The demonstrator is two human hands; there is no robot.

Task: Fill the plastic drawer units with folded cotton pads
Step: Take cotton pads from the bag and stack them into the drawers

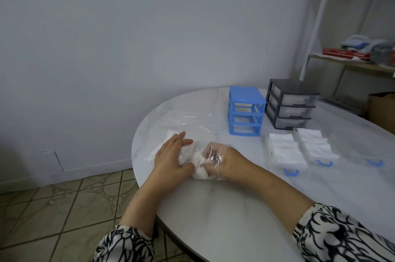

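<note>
Far left, just tiled floor (64, 208) and a plain wall. On the round marble-look table (213, 208), a crinkly clear plastic bag (183, 120) lying flat near the far-left edge.

Left hand (171, 159) pressed down on a second clear bag, fingers spread fairly wide and flat, thumb tucked toward a wad of white cotton (199, 170). Right hand (222, 161) pushed inside that bag up to about the wrist, fingers curled around the white stuff; hard to say through the glare how tight the grip is. Cotton there looks bunched and fluffy, not folded neat.

Behind the hands, a blue drawer frame (245, 109) standing with all three slots open and drawerless. Just to its right, a dark grey drawer unit (290, 103) with three clear drawers pushed in; contents not readable from here, maybe something pale inside.

In front of those, clear drawers with blue handles pulled out and sitting on the table: first drawer (284, 152) packed with white square folded pads in tidy stacked rows, second drawer (314, 144) just beside it packed the same way. Third drawer (363, 150) further right, see-through.

Far right, a metal shelf (350, 62) with folded cloth and red boxes.
</note>
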